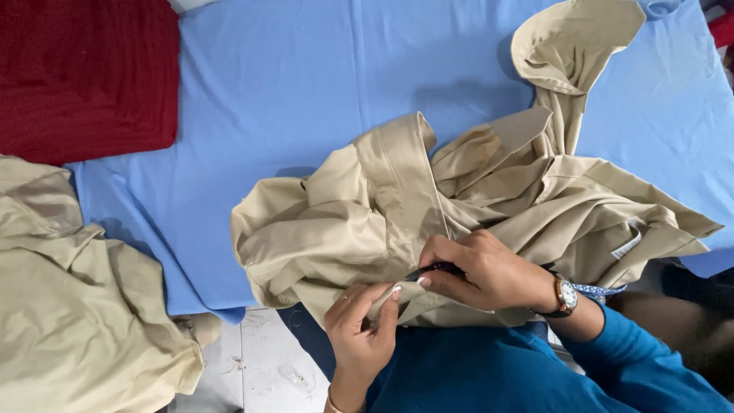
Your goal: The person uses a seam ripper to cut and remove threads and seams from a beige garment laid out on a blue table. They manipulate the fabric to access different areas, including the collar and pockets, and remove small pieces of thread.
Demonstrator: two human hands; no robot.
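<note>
A blue-covered table [306, 76] stands over a white tiled floor [260, 367].

One label only: a small white tag [627, 246] sewn on the beige garment [359, 222], right side, near the folded edge. Roughly rectangular, lying tilted, partly tucked into a fold, so its full outline can't be seen. There might be faint marks on it, but the view is too small to tell. It sits just above and to the right of the wristwatch [566, 294], apart from it. No packages, signs or screens in view.
</note>
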